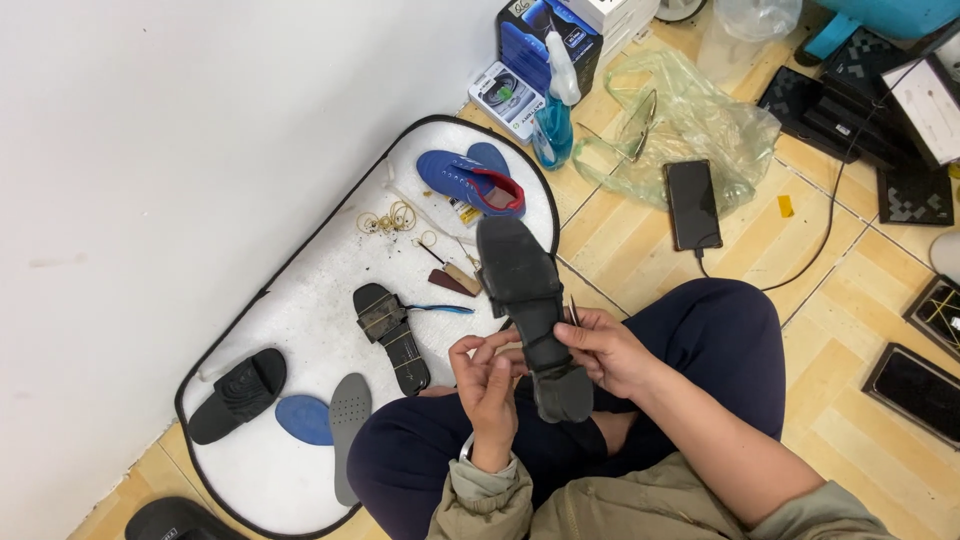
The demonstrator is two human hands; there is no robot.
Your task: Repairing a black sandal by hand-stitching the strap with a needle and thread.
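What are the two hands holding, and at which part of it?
Both hands hold the black sandal, sole up, at its narrow middle near the heel: left hand on one side, right hand on the other.

Home floor used as a shoe-repair spot

Tiled floor (850,290) by a plain white wall (150,150); person sits w/ a white work mat (300,340) on the left holding a blue shoe (468,182), black sandal (238,392), insoles, rubber bands. Far side: spray bottle (553,110), boxes, plastic bag, phone (692,204) on charge.
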